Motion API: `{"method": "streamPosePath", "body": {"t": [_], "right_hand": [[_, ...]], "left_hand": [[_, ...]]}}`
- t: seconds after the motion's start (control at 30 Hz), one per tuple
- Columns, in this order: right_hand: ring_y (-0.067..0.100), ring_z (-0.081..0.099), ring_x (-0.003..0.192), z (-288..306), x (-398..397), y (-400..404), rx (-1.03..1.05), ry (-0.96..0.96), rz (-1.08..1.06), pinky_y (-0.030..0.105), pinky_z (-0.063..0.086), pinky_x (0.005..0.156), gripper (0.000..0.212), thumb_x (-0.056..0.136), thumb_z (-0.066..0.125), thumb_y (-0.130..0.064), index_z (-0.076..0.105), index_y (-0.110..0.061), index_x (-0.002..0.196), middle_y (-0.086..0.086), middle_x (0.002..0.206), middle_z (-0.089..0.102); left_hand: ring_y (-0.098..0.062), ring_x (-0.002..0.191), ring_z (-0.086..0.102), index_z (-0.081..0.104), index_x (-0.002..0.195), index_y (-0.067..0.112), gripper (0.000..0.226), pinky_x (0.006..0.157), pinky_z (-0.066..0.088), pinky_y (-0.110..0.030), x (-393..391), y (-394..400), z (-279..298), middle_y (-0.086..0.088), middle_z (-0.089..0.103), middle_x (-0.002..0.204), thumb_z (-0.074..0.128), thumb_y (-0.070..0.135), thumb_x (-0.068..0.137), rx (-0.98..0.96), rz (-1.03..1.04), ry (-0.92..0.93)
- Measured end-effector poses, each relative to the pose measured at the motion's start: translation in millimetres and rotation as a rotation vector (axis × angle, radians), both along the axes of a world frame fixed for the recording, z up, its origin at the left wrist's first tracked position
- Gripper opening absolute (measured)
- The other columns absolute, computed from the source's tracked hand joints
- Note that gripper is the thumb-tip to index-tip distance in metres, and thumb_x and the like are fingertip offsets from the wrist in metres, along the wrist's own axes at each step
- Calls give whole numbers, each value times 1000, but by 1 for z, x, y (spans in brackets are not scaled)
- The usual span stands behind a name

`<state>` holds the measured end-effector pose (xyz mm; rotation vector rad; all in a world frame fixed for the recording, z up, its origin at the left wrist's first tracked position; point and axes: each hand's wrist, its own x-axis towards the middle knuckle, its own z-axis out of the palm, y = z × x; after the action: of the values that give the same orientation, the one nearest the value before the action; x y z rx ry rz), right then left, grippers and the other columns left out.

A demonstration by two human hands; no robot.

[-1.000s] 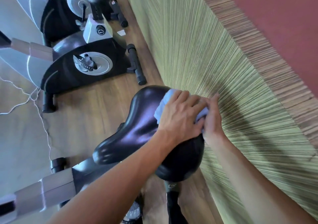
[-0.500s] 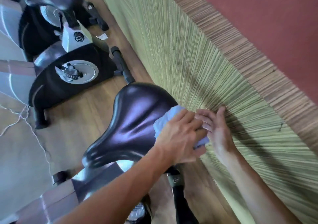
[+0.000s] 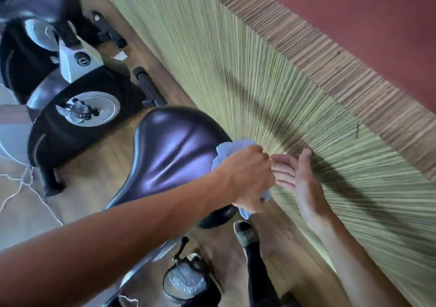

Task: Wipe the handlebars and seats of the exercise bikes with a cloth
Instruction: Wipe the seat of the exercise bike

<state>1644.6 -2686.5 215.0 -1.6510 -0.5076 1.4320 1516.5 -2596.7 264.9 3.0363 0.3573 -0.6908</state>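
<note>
Indoors, a person's left hand (image 3: 247,179) grips a pale blue cloth (image 3: 226,151) bunched under its curled fingers against the rear edge of a glossy black bike seat (image 3: 172,153). Just beside it, the right hand (image 3: 295,177) hovers with fingers relaxed, holding nothing, near the ribbed green wall (image 3: 259,82). Another exercise bike (image 3: 77,108) stands on the wooden floor (image 3: 106,165) beyond.

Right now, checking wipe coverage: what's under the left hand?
The cloth, bunched in the left hand at the seat's rear edge. The seat surface beneath is covered.
</note>
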Motion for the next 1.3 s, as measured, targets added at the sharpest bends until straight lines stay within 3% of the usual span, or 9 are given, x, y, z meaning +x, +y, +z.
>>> {"method": "streamPosePath", "body": {"t": [0.1,0.23,0.37,0.53,0.67,0.87,1.0,1.17,1.3], "right_hand": [[18,65,115,-4,2,-6,-5,-26,8,36,45,103,81,103,0,-55,65,-12,124,4,122,71],[19,65,115,-9,-2,-15,-10,-13,-2,42,44,107,87,96,2,-63,65,-12,127,4,126,70],[13,68,104,1,-22,14,12,-46,40,37,48,102,79,95,11,-74,69,-22,110,-4,110,74],[-2,68,76,31,-45,83,183,-158,130,10,48,69,57,109,19,-50,69,-25,102,-8,78,75],[6,65,89,28,-58,133,176,-168,220,26,45,86,86,74,29,-97,64,-29,112,-7,112,72],[19,60,111,37,-94,179,330,-487,507,38,43,102,79,80,17,-78,61,-25,120,-2,123,64],[29,55,122,46,-139,202,394,-730,749,45,38,108,83,88,8,-67,57,-11,125,9,130,60],[32,47,132,41,-158,198,360,-1029,899,47,36,104,70,99,3,-59,48,-26,141,7,145,54],[16,32,148,43,-157,198,358,-1020,917,38,25,117,89,87,-6,-73,33,-34,158,-8,162,37]], "left_hand": [[-26,81,59,72,80,23,49,75,43,-35,-5,37,5,1,67,78,49,66,82,61,121,-94],[-32,90,62,75,86,23,41,71,39,-34,-32,106,8,-3,69,88,53,58,83,218,778,-284],[-28,76,56,72,69,22,33,79,41,-42,-42,46,-7,3,67,73,52,47,78,218,673,-609],[-24,72,53,74,75,27,23,79,40,-38,-45,43,-14,6,70,78,61,44,80,109,484,-675],[-28,80,61,73,73,24,35,72,35,-35,-77,125,4,0,70,78,56,53,81,275,1112,-468],[-33,80,60,77,99,28,31,76,43,-39,-141,82,-12,1,72,97,59,52,90,404,1599,-800],[-33,129,53,48,152,23,59,109,41,-45,-171,2,-16,-2,50,154,39,58,105,329,1523,-663],[-31,153,29,35,157,5,73,125,25,-46,-184,-19,-12,-13,33,165,25,57,106,245,1495,-600],[-20,159,-5,1,163,7,80,129,7,-39,-201,38,-21,-8,-1,172,24,57,106,-212,1581,-763]]}}
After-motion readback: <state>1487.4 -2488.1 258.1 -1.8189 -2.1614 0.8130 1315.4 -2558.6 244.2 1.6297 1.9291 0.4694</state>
